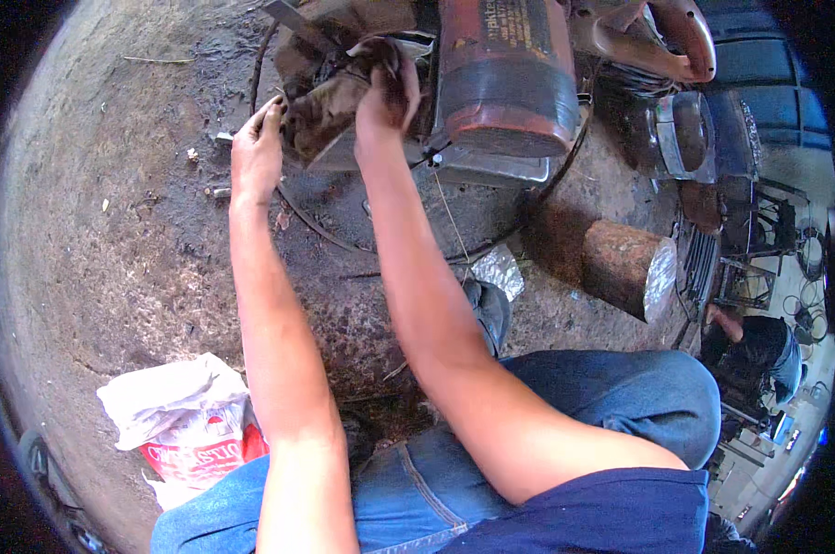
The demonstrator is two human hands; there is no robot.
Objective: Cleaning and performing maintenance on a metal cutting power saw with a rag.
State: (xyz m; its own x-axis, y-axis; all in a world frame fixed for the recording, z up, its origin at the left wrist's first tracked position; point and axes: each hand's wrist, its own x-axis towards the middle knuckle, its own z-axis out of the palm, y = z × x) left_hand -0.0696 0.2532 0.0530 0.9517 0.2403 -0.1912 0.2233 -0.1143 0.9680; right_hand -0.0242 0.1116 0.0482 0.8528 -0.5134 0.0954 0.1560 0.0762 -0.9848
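My left hand [259,143] is at the left edge of a dark brown, greasy metal piece [330,111], its fingers pinched together; what lies between them is too small to make out. Over the right side of that piece, my right hand [390,92] curls its blackened fingers, and what they grip is hidden in the dark. Close to the right hand stands a machine with a reddish cylindrical motor housing [505,78]. A flat metal bar [299,26] sticks out above the brown piece. A dark cable [320,226] loops around beneath both hands.
A curved brown handle [662,42] lies at the upper right, near a metal ring [681,137]. A cut round metal billet [628,268] rests on the stained floor [159,268]. At the lower left is a white-and-red bag [191,420]. Another person [759,351] crouches far right.
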